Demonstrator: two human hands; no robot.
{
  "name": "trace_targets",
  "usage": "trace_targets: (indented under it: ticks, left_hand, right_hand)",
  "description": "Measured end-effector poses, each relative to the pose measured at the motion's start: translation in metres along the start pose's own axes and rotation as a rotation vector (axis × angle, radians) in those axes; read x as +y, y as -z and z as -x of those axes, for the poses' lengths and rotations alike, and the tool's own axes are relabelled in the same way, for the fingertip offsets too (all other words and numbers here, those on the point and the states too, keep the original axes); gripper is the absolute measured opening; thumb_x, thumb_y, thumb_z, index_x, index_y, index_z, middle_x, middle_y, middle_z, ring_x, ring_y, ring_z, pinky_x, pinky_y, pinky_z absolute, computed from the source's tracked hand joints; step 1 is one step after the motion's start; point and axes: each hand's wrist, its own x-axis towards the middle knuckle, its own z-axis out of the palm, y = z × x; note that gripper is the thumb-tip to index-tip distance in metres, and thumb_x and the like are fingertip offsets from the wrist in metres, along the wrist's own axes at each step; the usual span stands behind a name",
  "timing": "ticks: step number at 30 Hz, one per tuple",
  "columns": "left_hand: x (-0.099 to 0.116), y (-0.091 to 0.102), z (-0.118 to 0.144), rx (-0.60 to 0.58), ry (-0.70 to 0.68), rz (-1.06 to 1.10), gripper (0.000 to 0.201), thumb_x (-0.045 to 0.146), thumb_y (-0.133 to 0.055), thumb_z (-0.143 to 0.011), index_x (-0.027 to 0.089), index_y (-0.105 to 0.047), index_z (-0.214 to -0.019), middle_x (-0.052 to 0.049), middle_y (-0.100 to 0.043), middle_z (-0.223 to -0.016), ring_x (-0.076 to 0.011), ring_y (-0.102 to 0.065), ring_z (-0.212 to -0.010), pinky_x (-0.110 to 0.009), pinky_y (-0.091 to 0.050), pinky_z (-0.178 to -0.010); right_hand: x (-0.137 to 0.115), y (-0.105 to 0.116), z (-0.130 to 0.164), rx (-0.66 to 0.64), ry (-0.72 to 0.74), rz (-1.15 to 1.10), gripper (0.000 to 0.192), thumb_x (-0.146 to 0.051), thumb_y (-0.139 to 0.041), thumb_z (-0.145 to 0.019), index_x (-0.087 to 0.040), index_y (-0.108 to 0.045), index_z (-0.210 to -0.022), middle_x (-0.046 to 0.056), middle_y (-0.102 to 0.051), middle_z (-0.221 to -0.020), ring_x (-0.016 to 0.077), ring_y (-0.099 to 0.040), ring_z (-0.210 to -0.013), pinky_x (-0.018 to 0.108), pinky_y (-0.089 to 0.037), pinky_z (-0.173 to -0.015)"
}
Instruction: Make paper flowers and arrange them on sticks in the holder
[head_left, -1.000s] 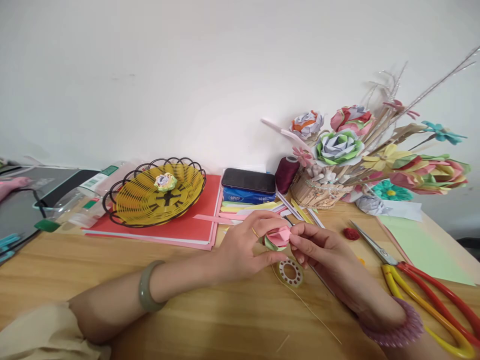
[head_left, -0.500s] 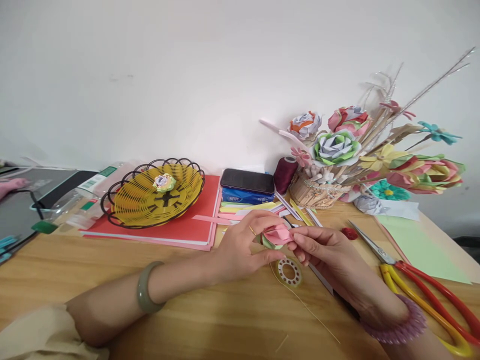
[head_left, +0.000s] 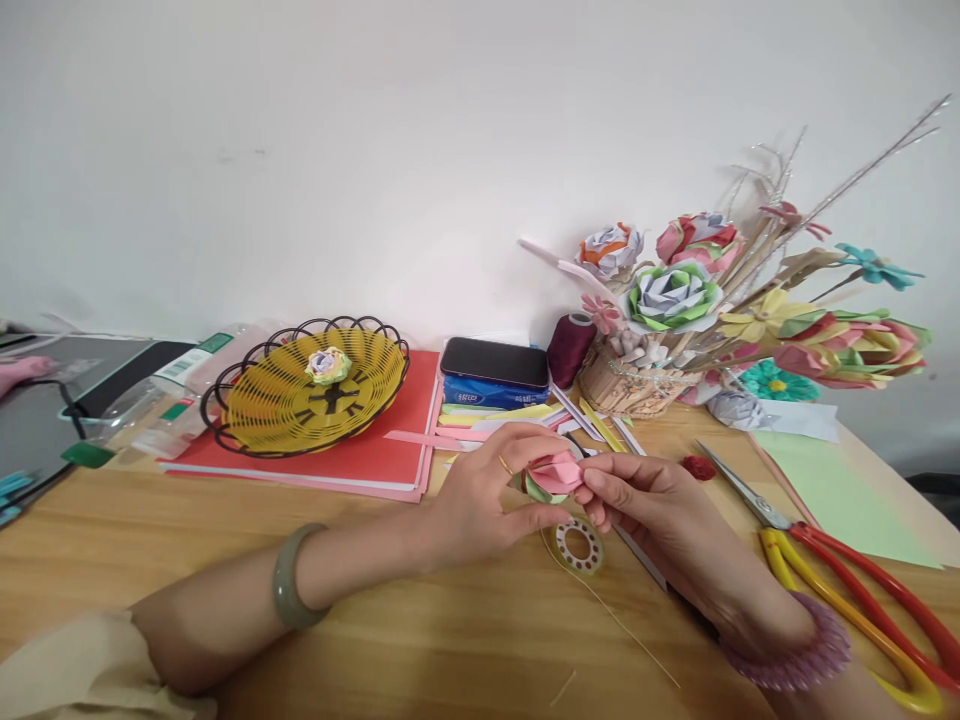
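Between my two hands is a small pink and green paper flower (head_left: 553,474), held above the middle of the table. My left hand (head_left: 491,495) curls round its left side, fingers over the top and thumb below. Thumb and forefinger of my right hand (head_left: 637,495) pinch a pink petal at the flower's right edge. Just under the flower lies a round spool (head_left: 579,546) with a ring of holes. A thin thread (head_left: 615,614) runs from near the left thumb across the wood.
Scissors with red and yellow handles (head_left: 795,530) lie to the right, beside green paper (head_left: 862,490). Behind stand a basket of paper flowers (head_left: 637,385), a maroon thread cone (head_left: 570,348) and a phone (head_left: 495,361) on a blue box. A yellow woven basket (head_left: 255,405) rests on red paper (head_left: 375,460).
Both hands keep nearly the same place and grip. The right fingertips have shifted slightly on the pink petal.
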Motion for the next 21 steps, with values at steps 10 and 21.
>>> trace_targets:
  ticks: [10, 21]
  left_hand:
    - [0.001, 0.0, 0.0, 0.013, 0.011, 0.021, 0.046, 0.033, -0.066, -0.073, 0.021, -0.048, -0.114, -0.009, -0.056, -0.109, -0.019, -0.054, -0.105, -0.036, -0.046, -0.091]
    - [0.001, -0.001, -0.001, 0.004, 0.0, 0.081, 0.048, 0.035, -0.067, -0.071, 0.022, -0.049, -0.114, -0.007, -0.058, -0.108, -0.0179, -0.054, -0.102, -0.034, -0.045, -0.089]
  right_hand:
    - [0.002, -0.006, 0.0, 0.045, 0.005, 0.018, 0.018, -0.033, -0.074, -0.067, -0.016, -0.069, -0.073, -0.001, -0.059, -0.058, 0.0064, -0.048, -0.052, 0.018, -0.038, -0.05]
    - [-0.011, 0.001, 0.004, -0.067, -0.05, 0.079, 0.022, -0.037, -0.075, -0.064, -0.016, -0.07, -0.07, -0.001, -0.061, -0.058, 0.0061, -0.052, -0.052, 0.017, -0.042, -0.051]
